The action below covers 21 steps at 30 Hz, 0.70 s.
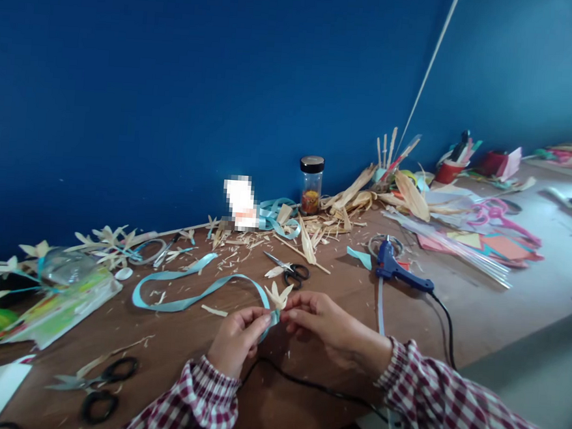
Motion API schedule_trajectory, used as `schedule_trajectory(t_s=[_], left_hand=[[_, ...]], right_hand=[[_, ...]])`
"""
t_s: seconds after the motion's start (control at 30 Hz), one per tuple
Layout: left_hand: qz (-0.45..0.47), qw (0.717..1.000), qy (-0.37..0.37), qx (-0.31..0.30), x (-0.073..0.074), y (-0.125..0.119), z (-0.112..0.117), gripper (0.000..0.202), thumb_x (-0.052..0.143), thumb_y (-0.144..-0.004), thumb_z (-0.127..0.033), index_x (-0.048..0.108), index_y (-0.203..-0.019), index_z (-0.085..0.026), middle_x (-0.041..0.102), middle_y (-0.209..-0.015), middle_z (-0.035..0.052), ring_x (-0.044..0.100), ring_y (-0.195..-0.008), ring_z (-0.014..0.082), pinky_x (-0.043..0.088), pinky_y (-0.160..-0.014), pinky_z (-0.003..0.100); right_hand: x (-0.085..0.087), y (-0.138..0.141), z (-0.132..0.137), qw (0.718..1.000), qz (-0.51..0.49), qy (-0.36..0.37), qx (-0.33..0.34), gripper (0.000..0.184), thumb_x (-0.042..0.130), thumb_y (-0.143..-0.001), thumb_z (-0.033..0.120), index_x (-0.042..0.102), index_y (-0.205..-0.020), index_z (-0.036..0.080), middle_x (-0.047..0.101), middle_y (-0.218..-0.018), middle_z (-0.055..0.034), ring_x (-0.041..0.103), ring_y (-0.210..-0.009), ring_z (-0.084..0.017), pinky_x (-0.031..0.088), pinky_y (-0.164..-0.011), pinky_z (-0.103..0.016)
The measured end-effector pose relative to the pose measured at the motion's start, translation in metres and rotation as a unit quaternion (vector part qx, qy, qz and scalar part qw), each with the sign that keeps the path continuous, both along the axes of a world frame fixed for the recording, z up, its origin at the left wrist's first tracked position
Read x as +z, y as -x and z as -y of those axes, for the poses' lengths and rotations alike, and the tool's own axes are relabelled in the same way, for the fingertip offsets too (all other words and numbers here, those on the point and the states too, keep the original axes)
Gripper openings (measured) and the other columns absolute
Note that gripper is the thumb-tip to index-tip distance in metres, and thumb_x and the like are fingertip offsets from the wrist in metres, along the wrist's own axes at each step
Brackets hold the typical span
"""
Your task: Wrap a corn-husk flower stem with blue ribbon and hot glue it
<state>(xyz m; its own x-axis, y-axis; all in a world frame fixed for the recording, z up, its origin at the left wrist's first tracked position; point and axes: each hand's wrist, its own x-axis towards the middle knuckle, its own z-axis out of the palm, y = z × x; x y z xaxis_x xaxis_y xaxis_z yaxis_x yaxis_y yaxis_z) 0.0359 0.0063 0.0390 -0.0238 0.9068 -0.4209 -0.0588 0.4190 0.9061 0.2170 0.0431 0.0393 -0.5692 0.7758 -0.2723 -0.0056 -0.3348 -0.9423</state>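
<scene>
A small cream flower of dried husk petals stands upright between my two hands, with light blue ribbon around its base. My left hand is closed, thumb and fingers pinching the flower's ribbon-wrapped base. Close on the other side, my right hand has its fingertips pressed together at the flower and ribbon; exactly what they grip is partly hidden. From the flower, the long light blue ribbon loops left across the brown table. Small black-handled scissors lie open just beyond the hands.
To the right rests a blue glue gun with a black cord. Larger scissors lie front left. Finished husk flowers are at the left. Along the blue wall are a black-lidded jar, husk scraps and pink scissors.
</scene>
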Motion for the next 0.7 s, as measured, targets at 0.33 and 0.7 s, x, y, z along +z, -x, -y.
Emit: schedule_trajectory(t_s=[0.33,0.7], left_hand=[[-0.008,1.000,0.006,-0.014,-0.005,0.011,-0.014,0.046,0.077,-0.055,-0.048,0.066,-0.077,-0.010,0.035,-0.042,-0.0108,0.024,-0.037,0.0020,0.016,-0.036,0.015],[0.051,0.997,-0.038,0.052,-0.019,0.000,-0.009,0.041,0.081,-0.052,-0.046,0.064,-0.070,-0.013,0.040,-0.049,-0.0073,0.028,-0.041,0.0022,0.018,-0.037,0.012]], right_hand=[[0.019,-0.040,0.013,0.972,0.168,-0.166,-0.006,0.017,0.057,-0.084,0.028,0.065,-0.096,0.018,0.068,-0.078,-0.0026,0.061,-0.068,-0.014,0.045,-0.060,-0.024],[0.019,-0.141,0.013,0.720,0.517,-0.424,-0.183,0.018,0.048,-0.089,0.021,0.061,-0.101,0.020,0.067,-0.097,-0.0069,0.061,-0.088,-0.022,0.046,-0.078,-0.033]])
